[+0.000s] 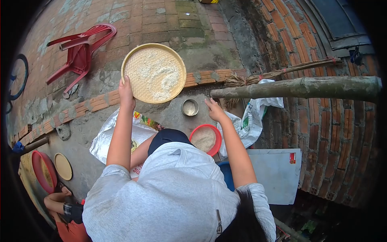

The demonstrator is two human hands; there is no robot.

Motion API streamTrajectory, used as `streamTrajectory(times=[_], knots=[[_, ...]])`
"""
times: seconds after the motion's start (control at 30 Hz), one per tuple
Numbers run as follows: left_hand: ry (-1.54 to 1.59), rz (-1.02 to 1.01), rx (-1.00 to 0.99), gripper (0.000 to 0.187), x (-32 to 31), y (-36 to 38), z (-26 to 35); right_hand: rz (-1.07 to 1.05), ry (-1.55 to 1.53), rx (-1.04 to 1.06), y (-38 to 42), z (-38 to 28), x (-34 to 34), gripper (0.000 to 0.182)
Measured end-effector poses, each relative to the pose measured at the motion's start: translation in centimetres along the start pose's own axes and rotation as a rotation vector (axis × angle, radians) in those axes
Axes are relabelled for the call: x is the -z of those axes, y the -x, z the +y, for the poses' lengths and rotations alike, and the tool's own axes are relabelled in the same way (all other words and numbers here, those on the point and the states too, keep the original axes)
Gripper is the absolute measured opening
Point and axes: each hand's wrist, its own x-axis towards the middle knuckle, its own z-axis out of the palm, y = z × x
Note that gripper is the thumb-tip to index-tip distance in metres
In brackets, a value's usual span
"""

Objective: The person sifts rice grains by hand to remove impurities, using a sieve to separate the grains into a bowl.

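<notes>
A round yellow woven tray with pale grains scattered over it is held out in front, tilted. My left hand grips its lower left rim, thumb on top. My right hand is off the tray, fingers apart and nothing in them, between a small metal tin and a bamboo pole. The tin stands on the ground with some grain inside. Nearer my body sits a red bowl filled with grain.
A red plastic chair lies tipped over at the upper left. The thick bamboo pole juts from the right above a white sack. A silver bag lies left. Another person is at the lower left.
</notes>
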Motion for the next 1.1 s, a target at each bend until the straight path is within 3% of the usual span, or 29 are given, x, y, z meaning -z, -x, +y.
streamTrajectory(times=[0.07, 0.2, 0.27, 0.3, 0.37, 0.4, 0.47, 0.6, 0.67, 0.7, 0.73, 0.8, 0.87, 1.0, 1.1], knots=[[-0.007, -0.020, 0.026, 0.029, -0.6, 0.4, -0.2, 0.024, -0.450, 0.010, 1.1, 0.4, -0.4, 0.041], [-0.028, -0.147, 0.119, 0.031, -3.0, 1.3, -2.2, 0.108, -0.673, -0.100, 4.2, 1.2, 0.0, 0.042], [-0.011, -0.224, 0.149, 0.032, -5.6, 3.3, -2.9, 0.042, -1.618, -0.694, 6.8, -2.1, 4.0, 0.051], [-0.010, -0.307, 0.231, 0.032, -6.8, 4.3, -3.6, 0.061, -1.627, -0.694, 7.9, -2.5, 4.8, 0.051], [-0.030, -0.468, 0.377, 0.033, -9.2, 6.5, -5.1, 0.136, -2.113, -0.598, 9.8, -2.6, 5.8, 0.058], [-0.055, -0.546, 0.441, 0.034, -10.3, 7.7, -5.7, 0.159, -2.126, -0.587, 10.5, -2.4, 6.0, 0.058], [-0.166, -0.681, 0.535, 0.033, -12.5, 10.3, -6.5, 0.424, -2.231, -0.309, 12.2, -1.8, 6.1, 0.058], [-0.190, -0.800, 0.608, 0.033, -15.7, 13.8, -6.8, 0.644, -2.019, -0.438, 15.8, 1.6, 4.9, 0.052], [-0.437, -0.946, 0.387, 0.036, -16.6, 14.0, -7.9, 0.732, -2.050, -0.402, 17.5, 2.2, 4.5, 0.051], [-0.457, -0.920, 0.155, 0.040, -17.2, 14.6, -8.8, 0.761, -2.049, -0.407, 18.3, 2.2, 4.3, 0.051], [-0.475, -0.970, 0.145, 0.040, -18.0, 15.1, -8.8, 0.790, -2.050, -0.411, 19.0, 2.2, 4.1, 0.051], [-0.886, -0.885, -0.594, 0.042, -19.6, 16.1, -8.5, 0.874, -2.084, -0.427, 20.2, 1.9, 3.6, 0.051], [-0.998, -1.038, -0.740, 0.044, -22.0, 18.3, -6.3, 0.957, -2.127, -0.436, 20.8, 1.9, 2.8, 0.051], [-1.088, -1.618, -0.610, 0.032, -25.0, 21.2, -8.7, 1.043, -2.277, -0.402, 21.7, 1.9, 0.5, 0.047], [-1.014, -1.786, -0.765, 0.028, -26.0, 25.7, -9.9, 1.103, -2.274, -0.425, 22.5, 0.9, 0.5, 0.044]])
